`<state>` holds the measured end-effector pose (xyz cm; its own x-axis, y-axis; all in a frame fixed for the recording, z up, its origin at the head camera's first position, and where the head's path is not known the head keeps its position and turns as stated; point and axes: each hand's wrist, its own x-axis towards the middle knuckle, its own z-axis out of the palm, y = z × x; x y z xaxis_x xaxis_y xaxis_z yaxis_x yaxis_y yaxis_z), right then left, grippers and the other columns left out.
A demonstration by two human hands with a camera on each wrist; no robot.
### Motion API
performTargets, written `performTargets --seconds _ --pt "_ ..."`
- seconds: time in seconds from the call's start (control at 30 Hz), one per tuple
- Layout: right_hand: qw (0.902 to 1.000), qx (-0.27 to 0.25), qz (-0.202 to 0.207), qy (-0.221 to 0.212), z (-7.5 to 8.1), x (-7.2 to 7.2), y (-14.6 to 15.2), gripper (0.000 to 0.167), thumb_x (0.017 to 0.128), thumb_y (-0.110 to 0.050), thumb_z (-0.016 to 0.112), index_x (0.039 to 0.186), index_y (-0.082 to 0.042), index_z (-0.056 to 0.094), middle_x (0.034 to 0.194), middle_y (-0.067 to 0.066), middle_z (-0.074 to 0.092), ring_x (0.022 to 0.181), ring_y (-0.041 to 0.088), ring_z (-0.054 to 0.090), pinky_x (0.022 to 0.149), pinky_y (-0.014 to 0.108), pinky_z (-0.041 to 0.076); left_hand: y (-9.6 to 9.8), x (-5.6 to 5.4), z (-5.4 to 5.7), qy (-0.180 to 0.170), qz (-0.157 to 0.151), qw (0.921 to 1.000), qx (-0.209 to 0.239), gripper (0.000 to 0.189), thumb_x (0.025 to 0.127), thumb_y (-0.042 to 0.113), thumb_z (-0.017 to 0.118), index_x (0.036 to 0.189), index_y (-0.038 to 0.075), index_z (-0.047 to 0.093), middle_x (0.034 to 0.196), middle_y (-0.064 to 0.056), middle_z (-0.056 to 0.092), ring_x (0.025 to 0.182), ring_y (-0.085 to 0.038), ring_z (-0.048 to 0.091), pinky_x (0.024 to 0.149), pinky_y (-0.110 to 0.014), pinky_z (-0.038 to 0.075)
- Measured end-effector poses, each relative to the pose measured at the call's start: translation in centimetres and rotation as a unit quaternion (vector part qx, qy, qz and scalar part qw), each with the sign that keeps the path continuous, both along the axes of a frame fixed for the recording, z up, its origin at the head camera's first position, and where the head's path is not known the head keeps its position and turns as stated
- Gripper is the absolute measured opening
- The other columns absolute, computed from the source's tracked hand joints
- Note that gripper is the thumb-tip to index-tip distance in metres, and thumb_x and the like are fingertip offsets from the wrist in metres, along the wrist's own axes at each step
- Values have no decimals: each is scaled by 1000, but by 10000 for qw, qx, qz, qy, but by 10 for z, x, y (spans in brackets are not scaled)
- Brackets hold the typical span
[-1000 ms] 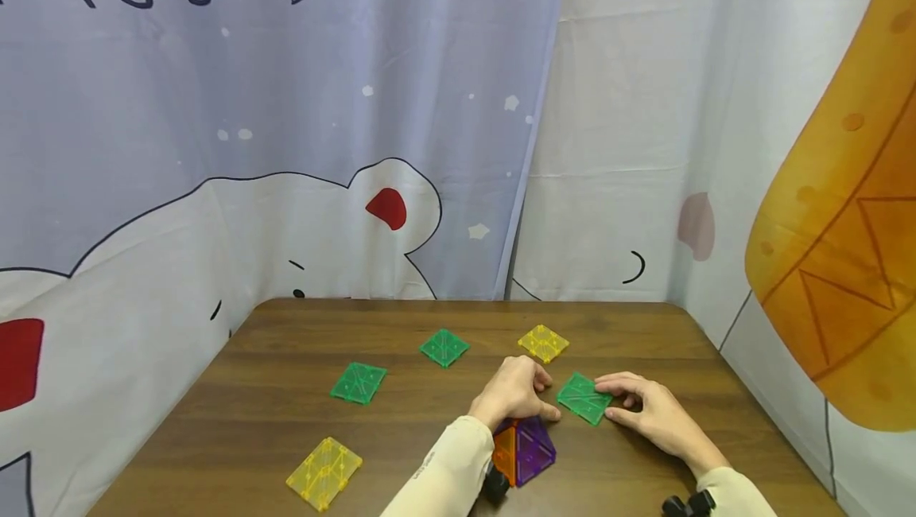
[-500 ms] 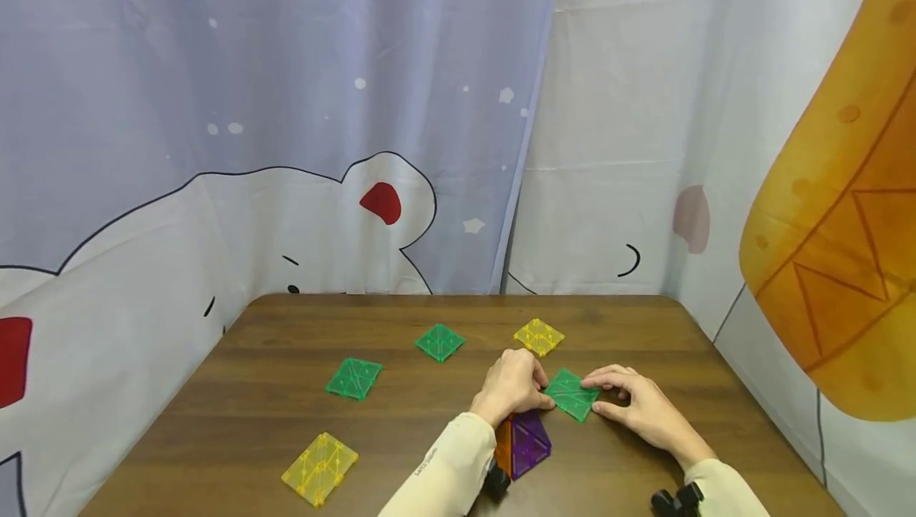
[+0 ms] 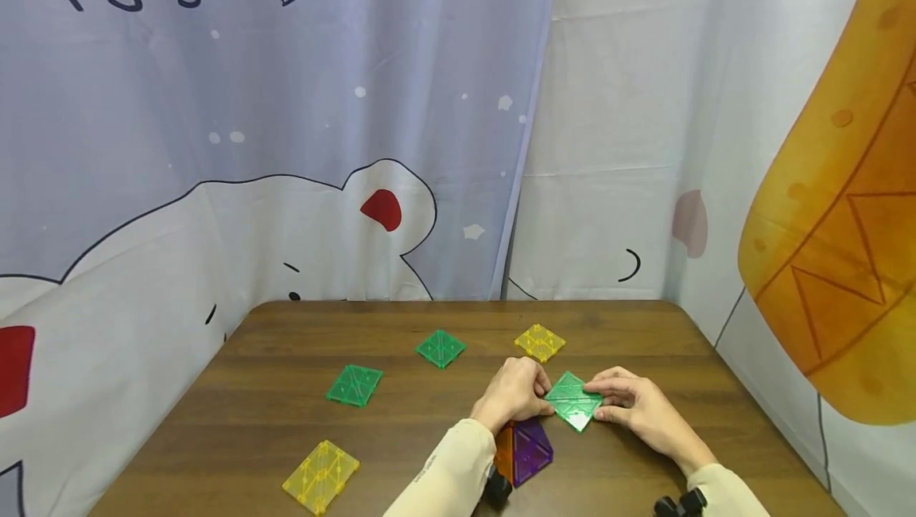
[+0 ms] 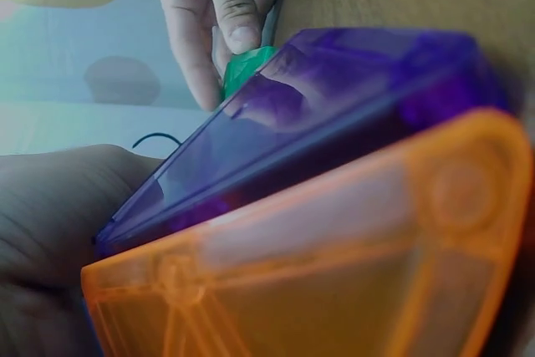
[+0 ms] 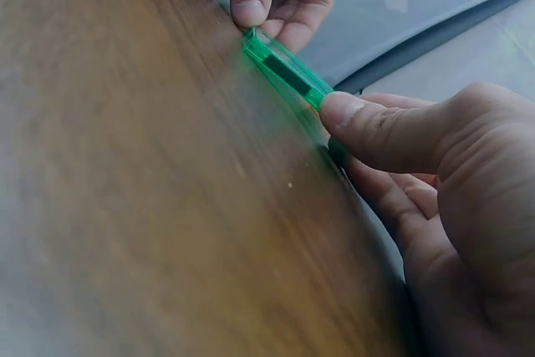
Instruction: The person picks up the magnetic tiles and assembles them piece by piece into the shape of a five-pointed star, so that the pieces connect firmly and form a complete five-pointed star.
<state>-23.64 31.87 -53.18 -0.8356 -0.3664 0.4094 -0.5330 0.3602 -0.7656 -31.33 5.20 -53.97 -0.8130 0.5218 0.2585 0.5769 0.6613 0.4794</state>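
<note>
On the wooden table (image 3: 429,453), I see a person holding a green tile (image 3: 574,402) at its two side corners. Reading the clock from their side, with that tile at centre, the left hand (image 3: 511,394) pinches it at nine o'clock and the right hand (image 3: 647,413) at three, fingers barely parted. A purple-and-orange block (image 3: 531,453) sits near seven, a yellow tile (image 3: 540,343) at eleven.

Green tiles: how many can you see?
3: one green tile between the left hand and right hand, a second tile left of the far yellow tile, a third tile farther left. Others may be hidden.
</note>
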Motion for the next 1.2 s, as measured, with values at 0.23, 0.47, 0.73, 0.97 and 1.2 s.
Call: performTargets --seconds 0.23,0.47,0.73,0.97,1.2 --pt "9982 -212 -107 -551 0 1 5 41 96 -7 86 135 0 78 136 26 67 114 15 75 94 26 63 -6 28 38 -737 18 9966 376 26 83 17 101 101 14 83 80 11 76 75 -2 67 79 -25 58" --pt "9970 98 -473 -597 2 2 7 32 104 -16 79 135 -9 80 135 13 74 124 10 67 101 20 53 -13 42 61 -1214 -37 9867 1079 18 88 9 96 99 13 84 76 9 77 70 -2 67 79 -24 59" --pt "9931 -232 -771 -851 2 2 6 29 101 -13 81 129 -5 83 127 13 79 120 12 70 100 20 52 -15 39 63 -1186 -122 9840 1323 11 89 10 96 95 17 89 76 9 80 69 -1 67 74 -23 58" --pt "9914 -437 -841 -905 2 1 7 31 101 -14 82 130 -3 82 129 16 79 119 10 71 100 20 54 -18 40 66 -1160 -121 9848 1287 8 91 13 94 97 19 91 81 10 83 73 0 67 70 -22 56" --pt "9907 -370 -915 -935 3 2 6 31 101 -16 83 128 -4 83 129 15 79 119 8 71 100 19 53 -21 41 68 -1174 -231 9836 1346 8 94 15 92 102 18 91 85 10 83 77 1 68 72 -22 57"
